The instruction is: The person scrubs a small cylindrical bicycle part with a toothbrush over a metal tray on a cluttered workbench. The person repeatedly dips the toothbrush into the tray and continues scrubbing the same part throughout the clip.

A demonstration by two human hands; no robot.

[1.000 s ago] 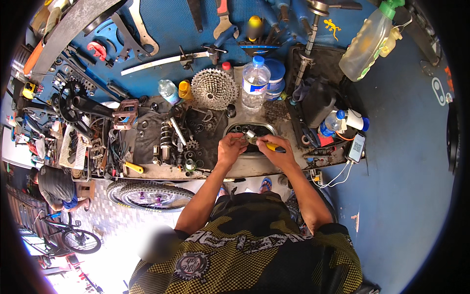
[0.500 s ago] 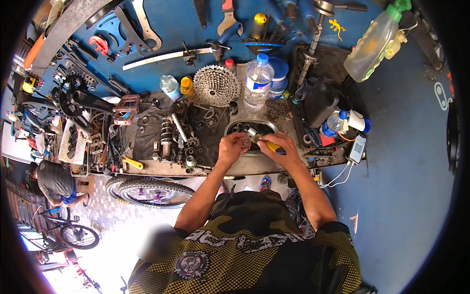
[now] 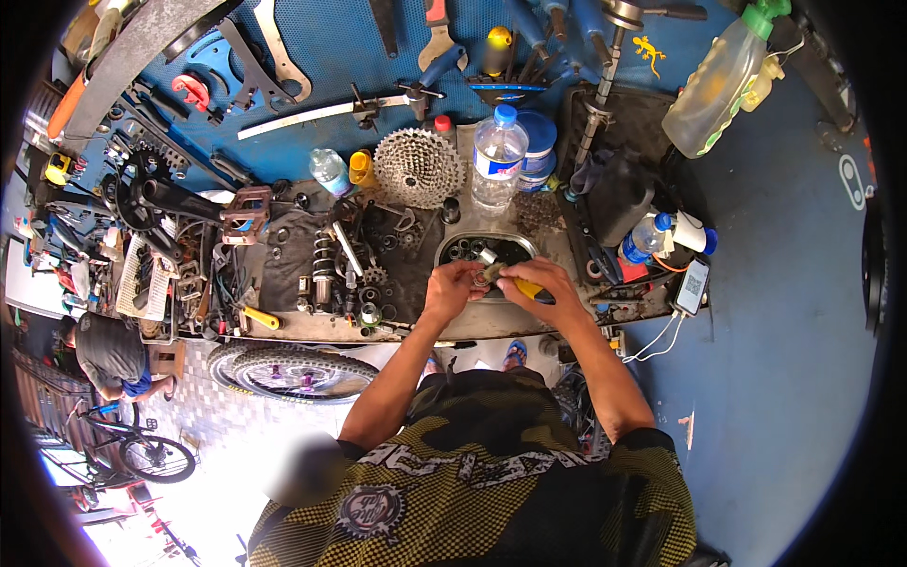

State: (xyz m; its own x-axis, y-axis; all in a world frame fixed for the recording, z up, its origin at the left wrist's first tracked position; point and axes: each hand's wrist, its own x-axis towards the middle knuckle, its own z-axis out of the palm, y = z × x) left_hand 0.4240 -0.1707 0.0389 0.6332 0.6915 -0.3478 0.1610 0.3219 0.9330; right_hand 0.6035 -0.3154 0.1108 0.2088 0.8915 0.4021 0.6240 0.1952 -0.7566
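My left hand (image 3: 452, 286) pinches a small round metal ring (image 3: 480, 280), which looks like a bearing, over the near part of an oval metal tray (image 3: 531, 242). My right hand (image 3: 546, 283) is closed on a brush (image 3: 534, 289) with a yellow and black handle. Its tan, bristle-like end meets the ring between my fingertips. Dark liquid and several small round parts (image 3: 458, 249) lie in the tray, with a short silver cylinder (image 3: 487, 255) just beyond my fingers. My hands hide the tray's near side.
Behind the tray stand a clear water bottle (image 3: 499, 161) and a large cassette (image 3: 419, 168). Left lie a shock absorber (image 3: 323, 260), loose parts and a yellow-handled tool (image 3: 262, 317). At right, a phone (image 3: 693, 286) hangs on white cables. A person (image 3: 111, 350) sits far left.
My hands stay over the tray; the brush end has shifted slightly against the ring. The silver cylinder shows more apart from my fingers. The view has moved a little.
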